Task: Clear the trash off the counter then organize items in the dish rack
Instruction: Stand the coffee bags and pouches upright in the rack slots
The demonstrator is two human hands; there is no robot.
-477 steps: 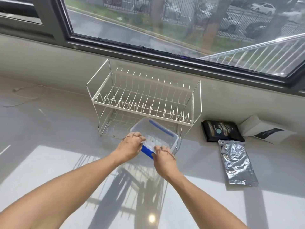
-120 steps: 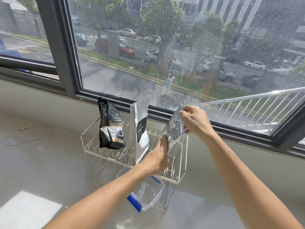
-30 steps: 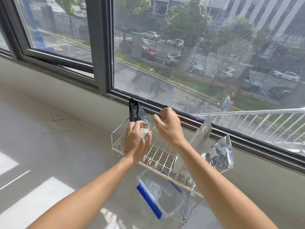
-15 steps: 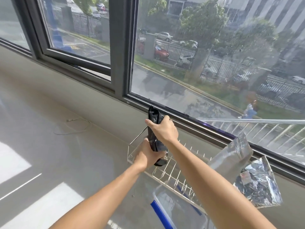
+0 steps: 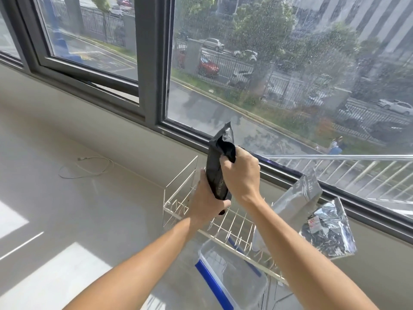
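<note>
Now both hands (image 5: 223, 193) grip one black pouch (image 5: 218, 166) — two silver pouches (image 5: 295, 202) racked.

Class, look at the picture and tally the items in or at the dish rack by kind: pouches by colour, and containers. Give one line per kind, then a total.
Black pouch, held by both the left hand and right hand: 1
Silver pouches: 2
Clear container with blue lid, under the dish rack's upper tier: 1
Total: 4
</note>
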